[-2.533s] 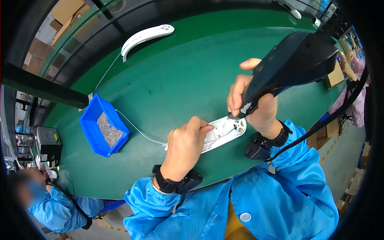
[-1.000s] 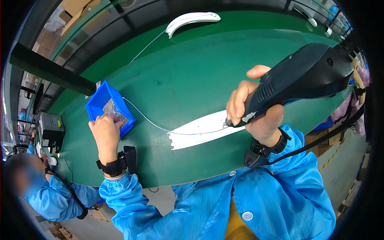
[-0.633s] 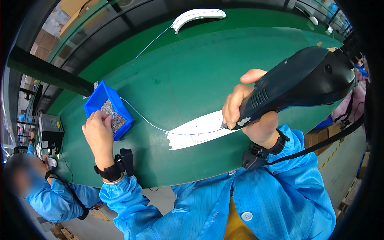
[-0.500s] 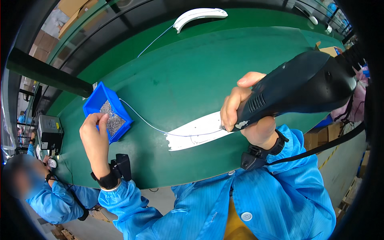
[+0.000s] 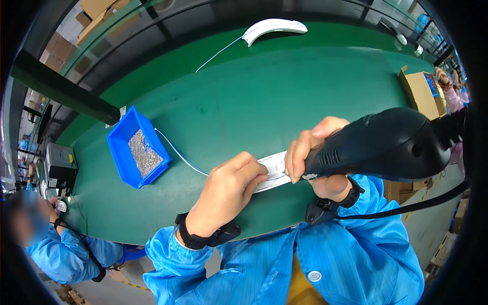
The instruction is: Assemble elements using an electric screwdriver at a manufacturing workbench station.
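Observation:
My right hand [image 5: 305, 155] is wrapped round the body of a black electric screwdriver [image 5: 381, 145], whose tip is hidden. Beneath the hands a white plastic shell [image 5: 274, 163] lies on the green table, partly covered by my fingers. My left hand [image 5: 223, 188] is at the shell's left part, thumb and fingers pinched together; whatever is between them cannot be made out. A thin white cable [image 5: 175, 150] runs from beside the blue bin [image 5: 116, 152] toward my left hand. In the bin lie many small grey metal pieces [image 5: 146, 157], apparently screws.
Another curved white shell [image 5: 272, 28] with a cable lies at the far side. An open cardboard box [image 5: 419, 94] stands at the right, a dark post [image 5: 66, 91] rises at the left. A co-worker in blue [image 5: 76, 254] sits at the lower left.
My left hand has left the blue bin and moved right to the white shell. The screwdriver in my right hand sits lower in the picture. The whole view has shifted slightly.

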`<state>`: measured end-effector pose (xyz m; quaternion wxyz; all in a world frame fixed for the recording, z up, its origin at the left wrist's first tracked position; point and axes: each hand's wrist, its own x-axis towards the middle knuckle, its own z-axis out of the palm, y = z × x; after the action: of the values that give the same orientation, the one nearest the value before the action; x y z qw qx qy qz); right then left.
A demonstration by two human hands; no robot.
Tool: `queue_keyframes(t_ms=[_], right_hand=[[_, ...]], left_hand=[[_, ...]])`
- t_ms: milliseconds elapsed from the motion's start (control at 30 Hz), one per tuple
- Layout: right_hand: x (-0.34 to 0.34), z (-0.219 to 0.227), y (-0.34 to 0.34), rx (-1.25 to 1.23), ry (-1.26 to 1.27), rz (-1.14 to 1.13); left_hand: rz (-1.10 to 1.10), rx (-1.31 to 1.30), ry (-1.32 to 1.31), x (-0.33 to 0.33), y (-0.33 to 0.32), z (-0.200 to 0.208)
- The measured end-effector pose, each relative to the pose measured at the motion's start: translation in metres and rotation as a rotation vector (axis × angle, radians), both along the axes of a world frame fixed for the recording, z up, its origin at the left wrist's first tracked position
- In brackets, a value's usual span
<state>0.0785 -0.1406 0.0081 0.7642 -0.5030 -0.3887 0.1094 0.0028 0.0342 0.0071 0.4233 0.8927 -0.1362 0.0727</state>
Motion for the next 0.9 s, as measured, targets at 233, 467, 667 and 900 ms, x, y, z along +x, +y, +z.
queue_keyframes(t_ms=[233,467,667,900], right_hand=[[-0.004,-0.001,0.001,0.048,0.048,0.040],[0.005,0.001,0.006,0.100,0.017,-0.003],[0.003,0.014,0.004,0.277,0.052,0.045],[0.004,0.014,0.002,0.299,-0.003,0.062]], left_hand=[[0.020,-0.037,0.029,0.001,0.000,-0.002],[0.088,0.083,-0.064,0.004,-0.013,0.001],[0.097,0.268,-0.216,0.006,-0.027,-0.002],[0.024,0.217,-0.292,0.009,-0.030,-0.005]])
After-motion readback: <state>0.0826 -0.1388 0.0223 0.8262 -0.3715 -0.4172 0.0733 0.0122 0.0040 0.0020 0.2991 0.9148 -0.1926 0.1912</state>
